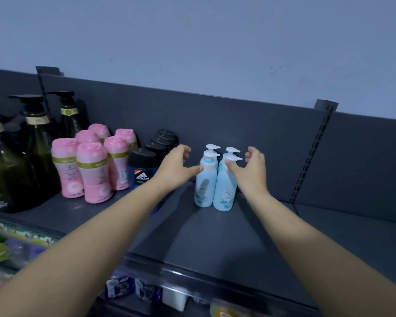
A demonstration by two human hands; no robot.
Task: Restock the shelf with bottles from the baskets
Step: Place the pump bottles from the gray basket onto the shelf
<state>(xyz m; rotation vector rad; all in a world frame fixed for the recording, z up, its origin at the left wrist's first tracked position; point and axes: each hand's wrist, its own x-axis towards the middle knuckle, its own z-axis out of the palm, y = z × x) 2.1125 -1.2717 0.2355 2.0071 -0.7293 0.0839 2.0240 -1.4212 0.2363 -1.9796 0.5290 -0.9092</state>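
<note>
Several light blue pump bottles (pixel 215 184) with white pump heads stand upright in a tight cluster on the dark grey top shelf (pixel 215 236). My left hand (pixel 177 164) is spread at the cluster's left side, its thumb touching the front left bottle. On the right side is my right hand (pixel 252 170), spread too, with its thumb against the front right bottle. Neither hand grips a bottle. No basket is in view.
Left of my hands stand a row of black-capped dark blue bottles (pixel 142 170), several pink bottles (pixel 94 172) and tall dark green pump bottles (pixel 16 156). A slotted upright (pixel 311 156) divides the back panel on the right. Lower shelves hold packaged goods (pixel 133 287).
</note>
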